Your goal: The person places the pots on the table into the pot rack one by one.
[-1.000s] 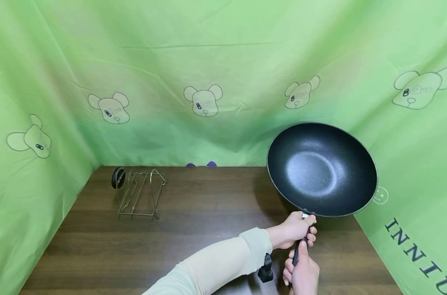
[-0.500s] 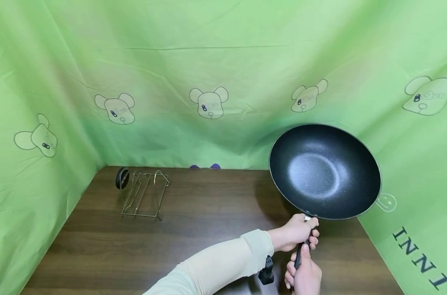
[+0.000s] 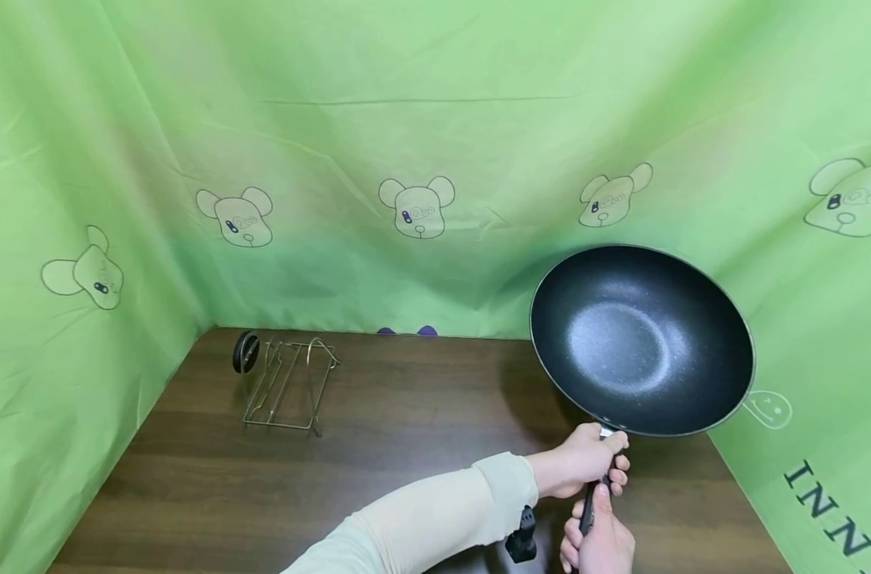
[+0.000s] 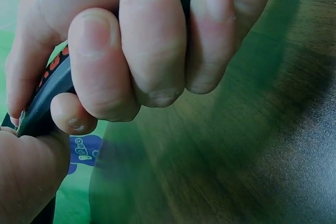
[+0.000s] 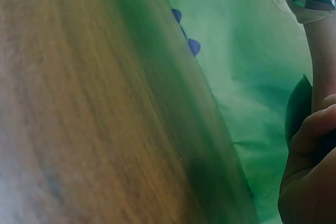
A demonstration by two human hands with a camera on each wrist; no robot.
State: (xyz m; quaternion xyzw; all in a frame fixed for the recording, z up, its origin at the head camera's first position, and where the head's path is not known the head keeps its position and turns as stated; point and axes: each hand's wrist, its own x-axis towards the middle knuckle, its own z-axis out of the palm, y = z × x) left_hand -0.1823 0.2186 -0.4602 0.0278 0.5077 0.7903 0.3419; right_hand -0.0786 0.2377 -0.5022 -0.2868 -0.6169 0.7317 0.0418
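A black wok [image 3: 622,339] appears above the right side of the table, its inside tilted toward the head camera. My left hand [image 3: 586,458] grips the dark handle [image 3: 587,514] close to the pan. Behind it, my right hand [image 3: 602,536] holds the rear part of the same handle, thumb laid along the top. In the left wrist view, curled fingers [image 4: 152,40] wrap the handle, which shows orange-red spots. Only part of the right hand [image 5: 310,166] shows at the edge of the right wrist view, with a dark sliver of the wok [image 5: 298,111] beyond.
A wire rack [image 3: 285,426] stands at the back left of the wooden table [image 3: 407,414]. Beside its rear left corner is a black round piece [image 3: 246,351]. Green printed cloth [image 3: 421,119] encloses the back and sides. A black device [image 3: 522,538] sits at the left wrist.
The whole head view has shifted, so table, rack and wok appear slightly farther right and lower. Both hands keep the same grip on the wok handle.
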